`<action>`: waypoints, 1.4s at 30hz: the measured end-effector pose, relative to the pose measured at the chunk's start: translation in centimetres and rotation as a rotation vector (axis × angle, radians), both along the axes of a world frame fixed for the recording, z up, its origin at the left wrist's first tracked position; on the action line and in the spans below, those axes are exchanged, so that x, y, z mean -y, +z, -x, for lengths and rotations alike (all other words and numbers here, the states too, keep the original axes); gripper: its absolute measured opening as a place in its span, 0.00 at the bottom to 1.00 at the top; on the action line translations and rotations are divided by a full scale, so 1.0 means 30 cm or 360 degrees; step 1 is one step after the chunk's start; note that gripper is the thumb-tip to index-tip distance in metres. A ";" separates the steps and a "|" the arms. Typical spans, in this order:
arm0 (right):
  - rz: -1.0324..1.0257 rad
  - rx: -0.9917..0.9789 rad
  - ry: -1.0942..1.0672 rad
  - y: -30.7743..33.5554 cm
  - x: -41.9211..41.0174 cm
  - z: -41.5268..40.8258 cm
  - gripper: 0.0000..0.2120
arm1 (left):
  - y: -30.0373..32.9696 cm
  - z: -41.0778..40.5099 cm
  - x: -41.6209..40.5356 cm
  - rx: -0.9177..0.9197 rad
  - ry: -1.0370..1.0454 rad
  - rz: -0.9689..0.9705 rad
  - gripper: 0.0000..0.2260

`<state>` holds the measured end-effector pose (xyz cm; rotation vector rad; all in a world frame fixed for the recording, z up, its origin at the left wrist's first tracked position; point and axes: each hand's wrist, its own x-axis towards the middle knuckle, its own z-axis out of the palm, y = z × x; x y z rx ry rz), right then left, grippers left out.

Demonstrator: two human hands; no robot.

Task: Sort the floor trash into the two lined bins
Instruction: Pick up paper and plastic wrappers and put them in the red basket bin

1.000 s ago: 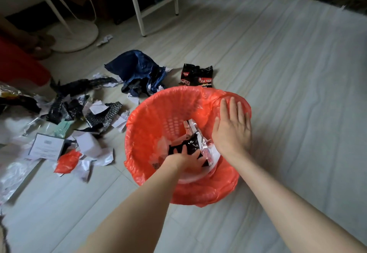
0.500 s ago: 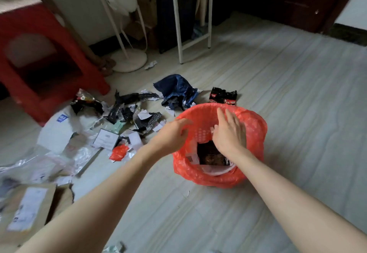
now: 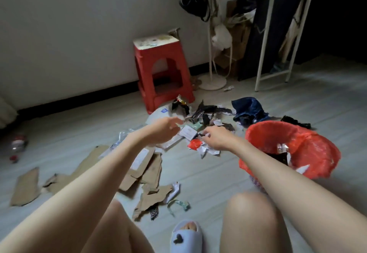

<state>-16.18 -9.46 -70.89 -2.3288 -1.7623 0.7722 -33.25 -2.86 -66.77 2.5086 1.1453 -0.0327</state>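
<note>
Red-lined bin (image 3: 297,143) on floor (image 3: 297,97) at right, wrappers visible inside. Trash pile (image 3: 202,117) left of bin and toward wall: black wrappers, white card (image 3: 188,132), red scrap (image 3: 194,145), dark blue bag (image 3: 248,109). Torn cardboard (image 3: 143,165) nearer, spread left. Left hand (image 3: 162,131) above pile, fingers loosely curled, holding nothing visible. Right hand (image 3: 216,138) low over paper scraps beside red scrap, fingers bent; grip on anything not determinable, motion blur. Red stool (image 3: 160,70) against wall behind pile. Bottle (image 3: 18,143) near left edge of floor. Slipper (image 3: 185,237) at bottom, between knees.
</note>
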 end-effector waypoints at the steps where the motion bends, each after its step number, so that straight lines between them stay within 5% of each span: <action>1: 0.0030 0.0007 0.0090 0.018 0.002 0.059 0.10 | 0.019 0.061 0.019 -0.0012 0.0037 0.0008 0.16; 8: 0.0139 -0.0010 0.0469 0.081 -0.039 0.328 0.15 | 0.087 0.313 0.064 -0.0094 0.0287 0.0052 0.15; 14: 0.0209 -0.0031 0.0449 -0.032 -0.141 0.388 0.15 | -0.009 0.360 -0.039 -0.0199 0.0286 0.0197 0.14; 26: 0.0715 -0.0135 0.0145 -0.668 -0.314 0.408 0.21 | -0.763 0.359 -0.294 -0.0233 0.0234 0.0698 0.18; 34: 0.0817 -0.0037 0.0097 -1.092 -0.229 0.433 0.26 | -1.190 0.265 -0.278 -0.0271 0.0121 0.0603 0.24; 42: 0.0721 0.0074 0.0199 -1.186 -0.158 0.450 0.16 | -1.308 0.206 -0.214 -0.0554 0.0082 0.0364 0.24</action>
